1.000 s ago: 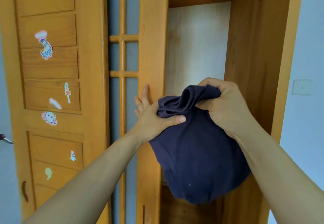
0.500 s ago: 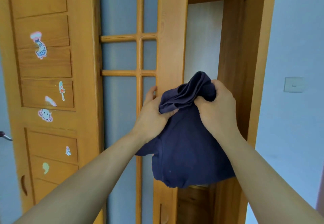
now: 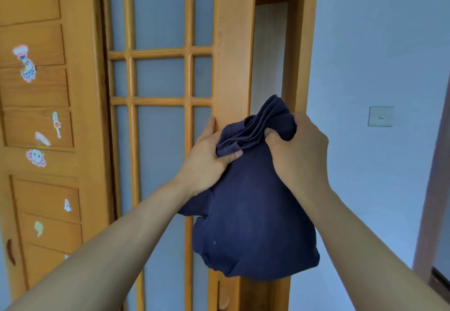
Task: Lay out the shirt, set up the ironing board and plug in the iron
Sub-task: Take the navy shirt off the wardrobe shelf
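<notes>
Both hands are gripping a dark navy shirt point(image 3: 250, 213) in the middle of the frame, holding it up in the air in front of a wooden wardrobe. The left hand point(image 3: 207, 162) is pinching a fold of the fabric under its thumb, with its fingers lying behind the cloth and close against the edge of the glazed wardrobe door point(image 3: 231, 43). The right hand point(image 3: 297, 150) is curling round the bunched top of the shirt, and a crest of gathered cloth is poking up above its knuckles. The rest of the garment is hanging below the hands in a loose, crumpled bundle, touching no surface that can be seen.

No ironing board, iron or laying surface is showing, so the task is probably only beginning.

The risks are lying mostly in that bundle. With so much cloth gathered into two small grips, shaking it open could be pulling a fold free and dropping the shirt to the floor. The hanging hem is sitting right by the door's edge at lower centre and could be snagging there as the person is turning away. A light switch point(image 3: 381, 116) is showing at the right, on the wall.
</notes>
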A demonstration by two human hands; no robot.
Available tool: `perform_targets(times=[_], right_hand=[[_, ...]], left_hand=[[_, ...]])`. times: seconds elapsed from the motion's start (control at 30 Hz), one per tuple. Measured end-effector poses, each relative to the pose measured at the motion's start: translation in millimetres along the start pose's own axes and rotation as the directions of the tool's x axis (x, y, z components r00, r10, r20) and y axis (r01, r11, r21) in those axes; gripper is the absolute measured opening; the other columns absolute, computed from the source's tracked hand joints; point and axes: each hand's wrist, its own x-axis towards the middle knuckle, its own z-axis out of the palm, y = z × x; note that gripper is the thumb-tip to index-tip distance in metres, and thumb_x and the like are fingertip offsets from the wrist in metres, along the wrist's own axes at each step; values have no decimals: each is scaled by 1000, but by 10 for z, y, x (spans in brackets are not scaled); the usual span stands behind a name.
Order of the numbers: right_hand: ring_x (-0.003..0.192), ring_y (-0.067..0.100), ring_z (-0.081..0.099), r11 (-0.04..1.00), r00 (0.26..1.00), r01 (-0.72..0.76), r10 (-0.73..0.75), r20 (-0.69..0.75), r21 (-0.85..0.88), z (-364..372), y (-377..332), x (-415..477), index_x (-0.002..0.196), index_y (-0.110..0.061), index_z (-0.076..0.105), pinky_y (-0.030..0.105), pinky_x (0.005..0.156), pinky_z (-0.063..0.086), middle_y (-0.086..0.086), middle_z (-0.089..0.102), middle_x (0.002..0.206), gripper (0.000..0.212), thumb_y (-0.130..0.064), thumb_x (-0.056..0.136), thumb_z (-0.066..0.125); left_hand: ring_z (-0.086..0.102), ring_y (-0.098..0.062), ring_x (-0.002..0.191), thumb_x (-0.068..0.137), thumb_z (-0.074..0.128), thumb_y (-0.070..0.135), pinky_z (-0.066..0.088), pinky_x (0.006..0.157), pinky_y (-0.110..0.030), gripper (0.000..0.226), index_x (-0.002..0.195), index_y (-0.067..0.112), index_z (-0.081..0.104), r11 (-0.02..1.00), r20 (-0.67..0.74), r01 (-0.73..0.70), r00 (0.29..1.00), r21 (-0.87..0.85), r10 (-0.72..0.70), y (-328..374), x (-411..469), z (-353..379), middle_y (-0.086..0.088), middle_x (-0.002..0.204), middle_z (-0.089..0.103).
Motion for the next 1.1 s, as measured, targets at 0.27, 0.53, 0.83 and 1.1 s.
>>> perform_targets(times=[0.27, 0.53, 0.83, 1.1], right_hand=[[90, 21, 59, 1000, 1000, -12, 11, -26, -18, -159, 131, -18, 102, -15, 54, 37, 81, 49, 3, 62, 101, 20, -31, 91, 56], [89, 21, 58, 999, 999, -26, 25, -38, -23, -304, 203, 18, 104, -14, 54, 35, 79, 48, 4, 61, 101, 21, -30, 91, 56], [91, 20, 58, 999, 999, -39, 39, -22, -4, -341, 263, 50, 108, -12, 55, 30, 78, 45, 4, 61, 104, 22, -29, 93, 55], [87, 19, 56, 998, 997, -36, 39, -63, 53, -515, 329, 120, 105, -12, 52, 30, 74, 42, 3, 58, 102, 16, -26, 96, 49]], left_hand=[[13, -15, 146, 90, 61, 21, 17, 115, -28, 58, 138, 34, 32, 999, 23, 44, 999, 27, -45, 118, 18, 153, -3, 158, 16], [7, -15, 147, 92, 58, 21, 13, 110, -22, 53, 140, 22, 37, 997, 56, 24, 998, 71, -29, 282, 18, 264, -1, 156, 19], [14, -12, 145, 92, 57, 20, 13, 105, -15, 52, 140, 24, 37, 991, 75, 3, 997, 136, -13, 344, 50, 297, 0, 157, 19], [63, -16, 89, 88, 62, 30, 50, 79, -34, 22, 100, 12, 60, 969, -47, -88, 994, 230, 101, 550, 138, 252, -3, 93, 68]])
